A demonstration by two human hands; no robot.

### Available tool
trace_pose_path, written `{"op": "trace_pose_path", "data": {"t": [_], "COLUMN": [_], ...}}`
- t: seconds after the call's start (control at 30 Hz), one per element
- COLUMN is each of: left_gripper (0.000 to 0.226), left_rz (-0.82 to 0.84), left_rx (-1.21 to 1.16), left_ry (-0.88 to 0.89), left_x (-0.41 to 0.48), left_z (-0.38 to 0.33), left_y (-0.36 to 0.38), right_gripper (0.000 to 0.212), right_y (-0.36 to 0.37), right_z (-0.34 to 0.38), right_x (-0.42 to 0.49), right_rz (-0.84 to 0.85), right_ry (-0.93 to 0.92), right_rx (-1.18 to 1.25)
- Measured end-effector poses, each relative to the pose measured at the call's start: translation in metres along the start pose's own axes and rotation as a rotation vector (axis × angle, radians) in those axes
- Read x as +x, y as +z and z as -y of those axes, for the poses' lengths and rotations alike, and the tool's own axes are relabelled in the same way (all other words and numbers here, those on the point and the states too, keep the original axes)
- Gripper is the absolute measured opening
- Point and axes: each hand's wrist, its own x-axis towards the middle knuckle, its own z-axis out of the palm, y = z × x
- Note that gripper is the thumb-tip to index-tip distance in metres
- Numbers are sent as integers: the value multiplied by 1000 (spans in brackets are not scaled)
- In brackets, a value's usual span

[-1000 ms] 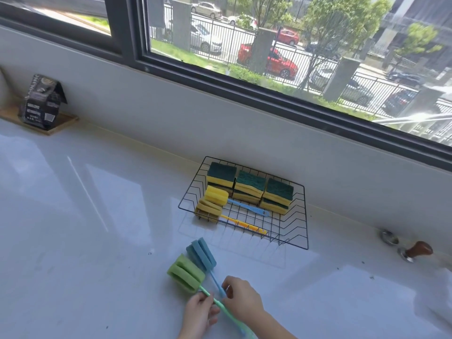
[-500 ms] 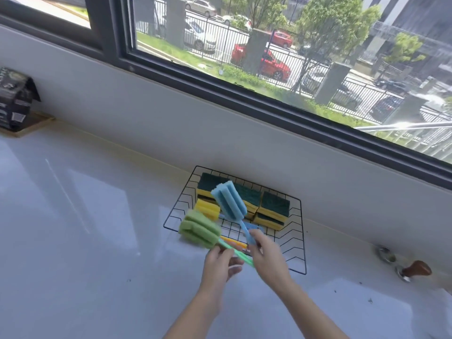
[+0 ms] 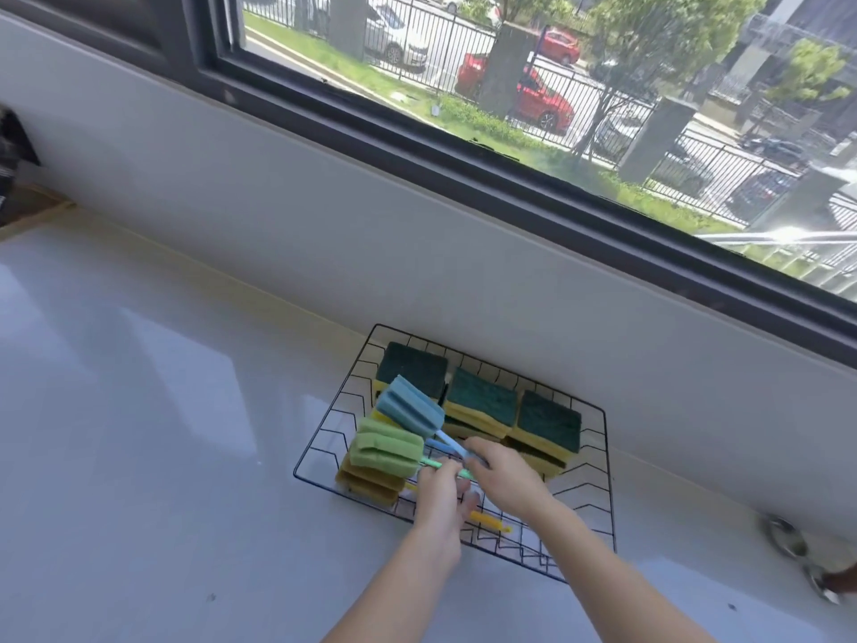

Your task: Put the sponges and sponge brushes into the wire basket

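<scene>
A broad window [image 3: 533, 109] looks out on a fenced street with parked cars, above a pale wall that meets a glossy white bench [image 3: 139, 433]. Against that wall on the bench sits a black wire basket [image 3: 607, 461], its near edge facing the person. Along the basket's far side three green-topped yellow sponges [image 3: 480, 401] stand in a row, each apparently a stack of two. At the basket's left end lies a yellow sponge brush [image 3: 371, 484], its head on the wire floor and its yellow handle running right beneath the person's wrists.

Two bare forearms reach in from the bottom edge, both hands over the basket's near half. The left hand [image 3: 440, 496] is closed around the thin handle of a green sponge brush [image 3: 387, 450], whose ribbed head rests on top of the yellow brush head. The right hand [image 3: 503, 475] pinches the handle of a blue sponge brush [image 3: 410, 408], whose head is tilted up and left, just above the green one and in front of the leftmost sponge; whether it touches that sponge cannot be told from this angle. The two handles cross close together between the hands.

At the far right of the bench lie small metal items [image 3: 788, 545], partly cut off and blurred.
</scene>
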Motion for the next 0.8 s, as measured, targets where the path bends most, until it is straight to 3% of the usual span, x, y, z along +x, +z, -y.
{"op": "trace_pose_path", "data": {"t": [0.27,0.43,0.6,0.8], "left_gripper": [21,34,28,52], "left_rz": [18,4,-4,38], "left_rx": [-218,-281,-280,-197], "left_ry": [-138,-144,-159,-64], "left_x": [11,14,8,-13], "left_z": [-8,-4,-6,-16], "left_y": [9,8,3,2], "right_gripper": [19,19,40,43], "right_y": [12,22,23,11], "right_z": [-8,-15,-11,6], "right_x": [19,18,10,-9], "right_rz": [67,5,-23,-106], "right_ry": [-45,-37,-36,-82], "right_rx": [55,48,23,56]}}
